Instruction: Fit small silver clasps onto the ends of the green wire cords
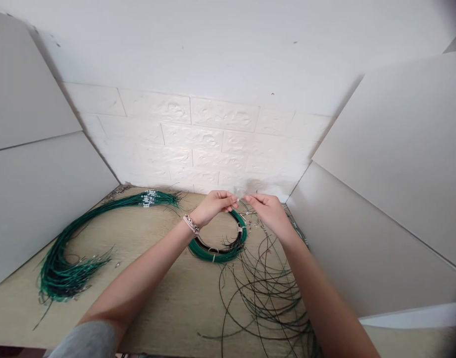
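Observation:
My left hand [215, 205], with a chain bracelet on its wrist, is raised over the table with thumb and fingers pinched together. A tiny whitish piece [238, 199] shows at its fingertips; its kind is too small to make out. Close to its right, my right hand [267, 209] is also closed in a pinch, and what it grips is hidden. A coil of green and black wires [216, 257], tied with light bands, lies on the table below both hands. Loose dark wires [265, 293] spread out under my right forearm.
At left, a long curved bundle of green wires [69, 233] carries several white connectors [149, 198] near its far end. Grey panels [45, 194] [373, 238] stand on both sides. A white brick-patterned wall [209, 134] closes the back of the table [157, 308].

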A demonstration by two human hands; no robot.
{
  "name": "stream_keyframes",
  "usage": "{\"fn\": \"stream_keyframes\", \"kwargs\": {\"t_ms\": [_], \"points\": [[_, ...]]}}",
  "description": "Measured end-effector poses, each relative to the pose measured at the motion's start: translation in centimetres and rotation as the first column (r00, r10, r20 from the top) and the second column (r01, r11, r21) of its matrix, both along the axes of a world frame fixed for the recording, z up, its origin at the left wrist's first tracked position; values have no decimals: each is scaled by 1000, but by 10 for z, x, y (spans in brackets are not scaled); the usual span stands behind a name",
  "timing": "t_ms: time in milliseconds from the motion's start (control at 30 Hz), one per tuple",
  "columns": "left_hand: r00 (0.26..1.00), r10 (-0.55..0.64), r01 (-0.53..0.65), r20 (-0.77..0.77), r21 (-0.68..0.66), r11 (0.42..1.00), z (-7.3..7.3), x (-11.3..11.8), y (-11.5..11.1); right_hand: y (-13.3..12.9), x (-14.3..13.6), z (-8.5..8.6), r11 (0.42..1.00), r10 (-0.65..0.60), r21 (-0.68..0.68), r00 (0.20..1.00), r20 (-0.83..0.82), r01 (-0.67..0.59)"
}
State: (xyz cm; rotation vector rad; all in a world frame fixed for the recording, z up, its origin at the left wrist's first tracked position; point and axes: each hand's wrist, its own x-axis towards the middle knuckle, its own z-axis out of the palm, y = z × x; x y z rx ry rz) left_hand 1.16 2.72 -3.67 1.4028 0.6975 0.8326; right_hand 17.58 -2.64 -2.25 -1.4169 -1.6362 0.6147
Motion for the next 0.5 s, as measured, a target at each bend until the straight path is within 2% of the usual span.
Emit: {"fn": "stream_keyframes", "kwargs": {"t_ms": [300, 500], "points": [[998, 15, -9, -68, 92, 996, -4, 4, -2, 6, -9, -13, 999, 36, 27, 999, 11, -36], [997, 40, -32, -64, 123, 992, -3, 4, -2, 5, -8, -13, 999, -28, 17, 998, 57, 28]]}}
